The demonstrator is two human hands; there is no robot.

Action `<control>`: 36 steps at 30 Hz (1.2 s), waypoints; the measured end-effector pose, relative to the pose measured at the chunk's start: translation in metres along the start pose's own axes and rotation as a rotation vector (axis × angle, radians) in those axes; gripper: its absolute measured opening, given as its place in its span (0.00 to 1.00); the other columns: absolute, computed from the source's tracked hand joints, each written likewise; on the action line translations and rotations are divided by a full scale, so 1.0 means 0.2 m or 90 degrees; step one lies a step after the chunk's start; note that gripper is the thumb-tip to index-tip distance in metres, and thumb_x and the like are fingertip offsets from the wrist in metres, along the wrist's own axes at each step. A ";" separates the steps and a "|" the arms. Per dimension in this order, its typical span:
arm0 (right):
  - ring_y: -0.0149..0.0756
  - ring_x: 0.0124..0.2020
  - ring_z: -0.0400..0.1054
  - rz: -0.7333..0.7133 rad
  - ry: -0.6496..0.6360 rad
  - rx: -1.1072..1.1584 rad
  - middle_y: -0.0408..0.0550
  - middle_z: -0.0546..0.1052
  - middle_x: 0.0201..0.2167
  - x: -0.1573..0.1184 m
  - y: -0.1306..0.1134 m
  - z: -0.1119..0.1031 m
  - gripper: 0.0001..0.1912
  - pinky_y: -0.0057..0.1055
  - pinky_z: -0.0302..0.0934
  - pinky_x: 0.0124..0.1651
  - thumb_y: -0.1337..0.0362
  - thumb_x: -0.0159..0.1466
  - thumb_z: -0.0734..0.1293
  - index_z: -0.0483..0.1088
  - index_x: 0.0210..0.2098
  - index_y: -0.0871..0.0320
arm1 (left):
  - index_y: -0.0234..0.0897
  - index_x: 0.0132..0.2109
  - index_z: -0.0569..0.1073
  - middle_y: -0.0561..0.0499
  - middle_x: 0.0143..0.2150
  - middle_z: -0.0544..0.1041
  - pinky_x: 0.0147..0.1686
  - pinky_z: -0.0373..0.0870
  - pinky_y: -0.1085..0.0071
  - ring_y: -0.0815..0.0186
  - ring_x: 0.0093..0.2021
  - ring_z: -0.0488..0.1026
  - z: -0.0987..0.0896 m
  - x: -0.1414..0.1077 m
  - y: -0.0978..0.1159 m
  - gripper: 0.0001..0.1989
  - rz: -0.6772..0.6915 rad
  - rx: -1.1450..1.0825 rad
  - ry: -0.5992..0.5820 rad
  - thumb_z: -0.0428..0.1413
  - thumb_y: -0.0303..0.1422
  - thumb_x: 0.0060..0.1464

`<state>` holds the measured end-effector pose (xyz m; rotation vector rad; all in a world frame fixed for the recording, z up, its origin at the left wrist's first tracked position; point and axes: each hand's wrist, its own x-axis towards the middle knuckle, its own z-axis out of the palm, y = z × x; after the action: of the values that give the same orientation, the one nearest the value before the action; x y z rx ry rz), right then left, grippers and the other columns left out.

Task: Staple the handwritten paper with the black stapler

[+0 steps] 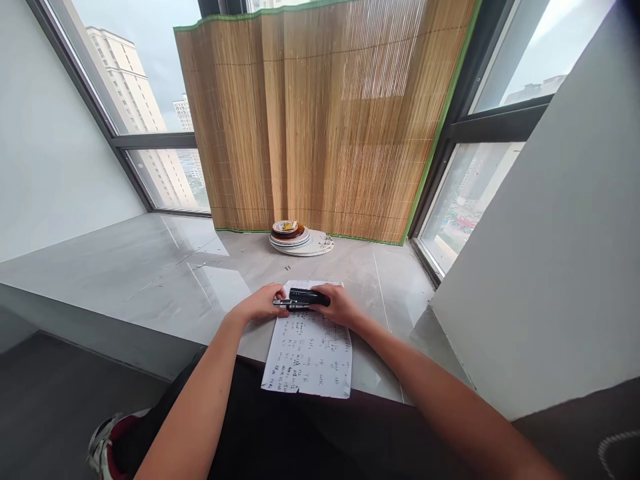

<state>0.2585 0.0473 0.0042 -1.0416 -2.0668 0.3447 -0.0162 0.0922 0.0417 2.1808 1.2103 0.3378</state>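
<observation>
A black stapler (306, 296) is held level just above the upper part of a handwritten sheet of paper (310, 360). Its top cover is lifted, and a silvery metal part (281, 303) sticks out on the left. My right hand (336, 303) wraps around the stapler's right end. My left hand (264, 301) has its fingers closed at the metal end. Whether staples lie inside the stapler is too small to see. Two tiny staple-like strips (287, 268) rest on the tiled sill beyond the paper.
A stack of plates (300, 241) stands farther back on the tiled sill (340, 263), against a hanging bamboo blind (320, 133). Windows with dark frames flank the blind. A grey wall (540, 253) closes off the right side. The sill's front edge runs near my legs.
</observation>
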 end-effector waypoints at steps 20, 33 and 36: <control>0.43 0.54 0.71 -0.159 0.091 -0.160 0.46 0.79 0.54 -0.07 -0.08 -0.08 0.19 0.49 0.59 0.59 0.69 0.72 0.61 0.75 0.56 0.44 | 0.24 0.51 0.79 0.34 0.56 0.78 0.68 0.66 0.65 0.56 0.61 0.75 -0.01 0.03 0.09 0.11 -0.105 -0.750 0.049 0.56 0.22 0.63; 0.43 0.51 0.71 -0.176 0.101 -0.183 0.45 0.80 0.52 -0.07 -0.07 -0.06 0.19 0.48 0.58 0.57 0.70 0.71 0.61 0.75 0.55 0.44 | 0.25 0.47 0.79 0.35 0.52 0.81 0.65 0.69 0.64 0.59 0.55 0.78 0.02 0.04 0.07 0.09 -0.128 -0.759 0.080 0.56 0.22 0.63; 0.47 0.48 0.70 -0.083 0.239 -0.127 0.48 0.81 0.47 -0.05 -0.08 -0.07 0.14 0.50 0.61 0.55 0.67 0.69 0.65 0.77 0.51 0.47 | 0.27 0.45 0.77 0.35 0.49 0.81 0.60 0.74 0.58 0.57 0.50 0.80 0.02 0.06 0.05 0.08 -0.121 -0.645 0.176 0.55 0.28 0.64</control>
<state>0.2638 0.0277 0.0182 -0.9935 -1.8388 -0.1210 -0.0012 0.0964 0.0432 1.1605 1.0318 0.9495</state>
